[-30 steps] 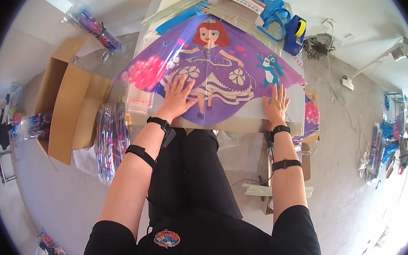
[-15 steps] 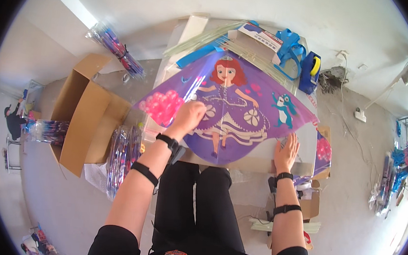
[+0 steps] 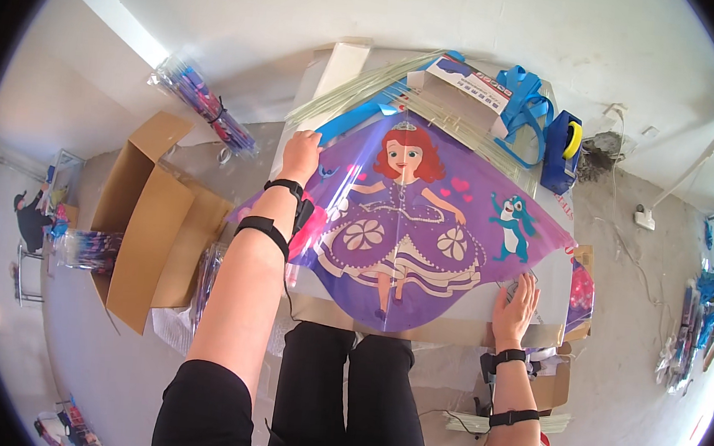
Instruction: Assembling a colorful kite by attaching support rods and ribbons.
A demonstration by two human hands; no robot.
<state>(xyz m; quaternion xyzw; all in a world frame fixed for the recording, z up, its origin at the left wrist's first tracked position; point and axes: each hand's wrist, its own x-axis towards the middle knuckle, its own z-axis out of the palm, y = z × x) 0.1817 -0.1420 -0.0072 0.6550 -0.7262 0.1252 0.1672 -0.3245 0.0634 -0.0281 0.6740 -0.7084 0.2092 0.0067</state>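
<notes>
A purple kite [image 3: 449, 222] printed with a red-haired figure in a gown lies spread on the table [image 3: 484, 317]. At its upper left edge is my left hand [image 3: 302, 158], its fingers curled closed beside the end of a blue ribbon [image 3: 352, 124]. Whatever those fingers may hold is hidden. My right hand [image 3: 515, 309] rests flat with its fingers extended on the table, just below the kite's lower right edge. My left forearm covers part of the kite's left corner.
Thin pale rods [image 3: 367, 90] lie along the table's far side, with a white box [image 3: 459, 93], coiled blue ribbon [image 3: 521, 110] and a blue tape dispenser [image 3: 561, 151]. An open cardboard box [image 3: 142, 240] stands left of the table. Bundled wrapped kites [image 3: 203, 103] lean behind it.
My left hand has moved from over the middle left of the kite up to its upper left edge. My right hand stays flat by the lower right edge. The view has shifted slightly.
</notes>
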